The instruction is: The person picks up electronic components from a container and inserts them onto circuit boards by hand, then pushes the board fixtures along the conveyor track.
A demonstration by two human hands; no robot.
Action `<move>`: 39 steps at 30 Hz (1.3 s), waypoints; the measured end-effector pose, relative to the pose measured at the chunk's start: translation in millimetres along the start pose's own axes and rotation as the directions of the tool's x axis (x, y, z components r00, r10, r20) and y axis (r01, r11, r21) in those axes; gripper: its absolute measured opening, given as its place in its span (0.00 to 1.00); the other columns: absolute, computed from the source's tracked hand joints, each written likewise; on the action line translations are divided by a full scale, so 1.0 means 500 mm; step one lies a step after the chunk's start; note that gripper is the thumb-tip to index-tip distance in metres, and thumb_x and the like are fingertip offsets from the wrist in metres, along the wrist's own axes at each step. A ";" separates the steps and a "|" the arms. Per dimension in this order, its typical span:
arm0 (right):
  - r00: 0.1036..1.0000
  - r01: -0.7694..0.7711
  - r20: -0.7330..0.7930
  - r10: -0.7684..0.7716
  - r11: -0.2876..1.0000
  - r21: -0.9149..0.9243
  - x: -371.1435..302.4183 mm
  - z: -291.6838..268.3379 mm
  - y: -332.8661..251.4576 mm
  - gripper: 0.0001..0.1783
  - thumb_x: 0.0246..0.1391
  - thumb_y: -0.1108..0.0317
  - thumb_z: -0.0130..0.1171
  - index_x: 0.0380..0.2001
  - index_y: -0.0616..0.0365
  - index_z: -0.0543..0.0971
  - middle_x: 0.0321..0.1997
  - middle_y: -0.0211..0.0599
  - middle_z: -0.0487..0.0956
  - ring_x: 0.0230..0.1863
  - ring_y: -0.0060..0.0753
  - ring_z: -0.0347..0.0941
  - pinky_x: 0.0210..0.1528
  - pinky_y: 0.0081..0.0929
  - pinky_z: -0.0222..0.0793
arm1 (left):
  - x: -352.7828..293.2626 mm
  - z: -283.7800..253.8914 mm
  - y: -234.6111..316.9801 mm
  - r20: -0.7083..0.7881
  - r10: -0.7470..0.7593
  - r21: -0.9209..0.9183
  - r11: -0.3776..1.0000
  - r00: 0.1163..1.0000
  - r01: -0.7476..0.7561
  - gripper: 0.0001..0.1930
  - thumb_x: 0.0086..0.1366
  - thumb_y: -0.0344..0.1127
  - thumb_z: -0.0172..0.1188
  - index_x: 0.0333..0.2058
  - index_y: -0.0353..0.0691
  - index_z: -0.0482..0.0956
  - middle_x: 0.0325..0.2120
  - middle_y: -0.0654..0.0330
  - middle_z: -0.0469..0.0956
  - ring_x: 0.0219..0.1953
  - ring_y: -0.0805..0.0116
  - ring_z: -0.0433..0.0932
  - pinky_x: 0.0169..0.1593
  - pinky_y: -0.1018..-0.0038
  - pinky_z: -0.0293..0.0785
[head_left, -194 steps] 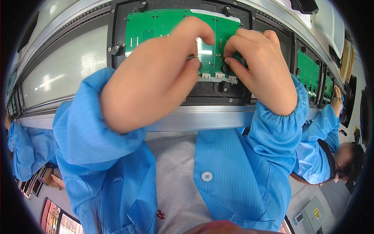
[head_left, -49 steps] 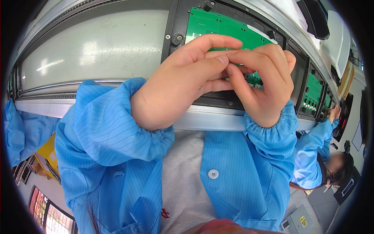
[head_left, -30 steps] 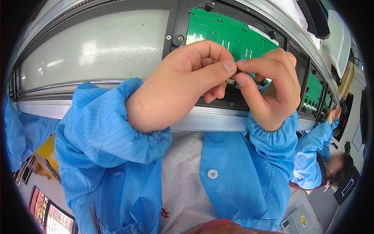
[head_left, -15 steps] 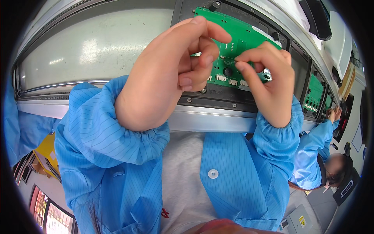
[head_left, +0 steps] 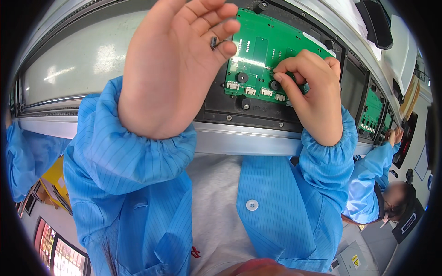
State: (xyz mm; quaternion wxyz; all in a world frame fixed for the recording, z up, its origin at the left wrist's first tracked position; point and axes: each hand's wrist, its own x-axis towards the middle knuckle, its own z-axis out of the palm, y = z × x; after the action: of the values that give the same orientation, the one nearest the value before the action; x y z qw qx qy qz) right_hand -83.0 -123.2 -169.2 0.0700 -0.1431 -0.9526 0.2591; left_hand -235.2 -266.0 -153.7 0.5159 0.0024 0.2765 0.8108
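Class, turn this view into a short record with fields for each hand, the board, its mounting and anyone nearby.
Left hand: palm showing, fingers partly curled, small dark part near the little finger
Right hand: thumb and forefinger pinched at the board; anything between them too small to tell
Board: green circuit board with white connectors
Mounting: black frame
Nearby: co-worker in blue, right side
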 end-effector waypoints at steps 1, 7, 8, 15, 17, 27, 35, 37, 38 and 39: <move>1.000 0.000 0.001 0.000 1.000 0.000 0.000 -0.001 0.001 0.04 0.44 0.75 0.61 0.25 0.53 0.77 0.24 0.22 0.70 0.24 0.21 0.58 0.44 0.22 0.49 | 0.000 -0.001 -0.001 0.000 0.000 -0.001 1.000 1.000 0.000 0.23 0.71 0.49 0.41 0.47 0.33 0.69 0.41 0.53 0.72 0.40 0.67 0.71 0.44 0.75 0.69; 0.999 0.034 -0.003 -0.034 0.998 -0.058 0.001 -0.005 0.002 0.05 0.44 0.75 0.61 0.25 0.53 0.77 0.25 0.22 0.71 0.25 0.22 0.59 0.44 0.23 0.49 | 0.010 -0.021 0.001 0.056 -0.045 -0.014 0.999 0.997 0.045 0.23 0.71 0.49 0.40 0.48 0.32 0.68 0.43 0.52 0.71 0.42 0.66 0.71 0.46 0.74 0.68; 0.999 0.041 -0.005 -0.042 0.996 -0.085 0.001 -0.005 0.002 0.05 0.44 0.76 0.61 0.25 0.53 0.77 0.25 0.22 0.71 0.26 0.22 0.59 0.44 0.23 0.49 | 0.012 -0.025 0.001 0.067 -0.053 -0.016 0.998 0.996 0.054 0.23 0.71 0.50 0.40 0.49 0.32 0.68 0.44 0.51 0.71 0.43 0.66 0.71 0.46 0.74 0.68; 0.989 0.135 -0.025 -0.148 0.949 -0.285 0.012 -0.005 -0.013 0.05 0.43 0.76 0.61 0.25 0.53 0.76 0.26 0.23 0.70 0.28 0.24 0.62 0.46 0.26 0.50 | 0.002 -0.028 -0.011 0.137 -0.116 -0.017 0.993 0.984 0.120 0.24 0.71 0.50 0.39 0.50 0.32 0.68 0.47 0.50 0.71 0.45 0.65 0.71 0.49 0.72 0.67; 0.988 0.150 0.005 -0.154 0.948 -0.282 0.015 -0.013 -0.013 0.05 0.43 0.76 0.61 0.25 0.53 0.77 0.26 0.23 0.71 0.28 0.24 0.62 0.47 0.27 0.51 | 0.000 -0.029 -0.014 0.154 -0.126 -0.022 0.991 0.980 0.131 0.25 0.71 0.50 0.39 0.50 0.32 0.67 0.47 0.49 0.70 0.46 0.65 0.71 0.49 0.72 0.67; 0.985 0.093 -0.141 -0.103 0.993 -0.074 0.018 -0.027 -0.023 0.09 0.39 0.74 0.64 0.29 0.52 0.80 0.28 0.25 0.72 0.30 0.25 0.65 0.48 0.29 0.53 | 0.019 -0.038 -0.031 0.252 -0.190 -0.034 0.978 0.949 0.205 0.26 0.71 0.51 0.38 0.52 0.31 0.67 0.51 0.46 0.70 0.50 0.63 0.71 0.53 0.71 0.67; 0.915 0.343 -0.204 -0.348 0.937 -0.063 0.026 0.027 -0.041 0.10 0.38 0.75 0.64 0.30 0.55 0.81 0.30 0.27 0.74 0.30 0.25 0.65 0.46 0.26 0.54 | -0.010 -0.001 -0.037 0.021 -0.200 0.179 0.965 0.980 0.193 0.26 0.72 0.51 0.35 0.52 0.31 0.67 0.52 0.46 0.70 0.50 0.65 0.71 0.53 0.71 0.66; 0.923 0.325 -0.203 -0.327 0.945 -0.046 0.025 0.022 -0.045 0.10 0.38 0.76 0.64 0.30 0.56 0.80 0.30 0.28 0.74 0.30 0.25 0.65 0.45 0.25 0.55 | -0.010 0.006 -0.037 0.005 -0.186 0.205 0.962 0.982 0.181 0.25 0.72 0.50 0.36 0.51 0.32 0.67 0.50 0.47 0.71 0.49 0.66 0.72 0.52 0.72 0.67; 0.931 0.303 -0.203 -0.303 0.952 -0.029 0.023 0.016 -0.047 0.10 0.38 0.76 0.63 0.30 0.57 0.80 0.30 0.29 0.74 0.30 0.25 0.65 0.44 0.24 0.56 | -0.011 0.009 -0.038 -0.009 -0.176 0.232 0.957 0.984 0.173 0.24 0.72 0.49 0.37 0.51 0.32 0.68 0.49 0.48 0.72 0.48 0.67 0.72 0.51 0.73 0.67; 0.939 0.282 -0.203 -0.278 0.959 -0.011 0.020 0.010 -0.047 0.10 0.39 0.77 0.63 0.30 0.58 0.80 0.30 0.30 0.74 0.30 0.26 0.64 0.42 0.24 0.56 | -0.011 0.012 -0.038 -0.024 -0.165 0.260 0.951 0.986 0.166 0.23 0.72 0.48 0.38 0.50 0.32 0.68 0.48 0.49 0.72 0.46 0.68 0.72 0.50 0.74 0.67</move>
State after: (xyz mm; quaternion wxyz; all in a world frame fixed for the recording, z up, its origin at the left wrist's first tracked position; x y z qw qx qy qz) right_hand -99.2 -142.0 -160.9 0.2041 -0.0312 -0.9488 0.2392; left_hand -214.9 -262.0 -155.6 0.5768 0.0461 0.3806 0.7213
